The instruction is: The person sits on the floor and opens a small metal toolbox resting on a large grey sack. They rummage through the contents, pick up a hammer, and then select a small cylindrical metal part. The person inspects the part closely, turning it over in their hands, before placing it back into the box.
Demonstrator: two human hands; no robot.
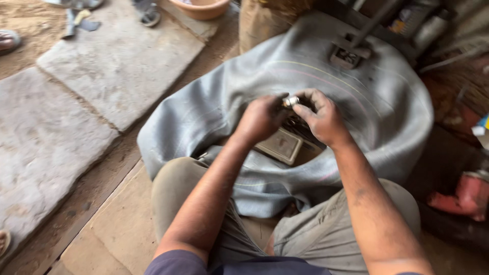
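Both hands meet over a large grey inner tube [214, 102] that lies across the person's lap and the floor. The left hand [261, 118] and the right hand [321, 118] pinch a small silvery piece [291, 101] between their fingertips; it is blurred and mostly covered by the fingers, so its shape is unclear. Just beneath the hands sits a flat, dull box [280, 145], with something dark beside it under the right hand that is too blurred to make out. On the far part of the tube a metal clamp [348, 53] presses down, its handle cut off by the top edge. Stone slabs [117, 61] lie to the left. A pink basin [201, 7], far, is cut off at the top. A red object [468, 196] at the right is partly out of view.
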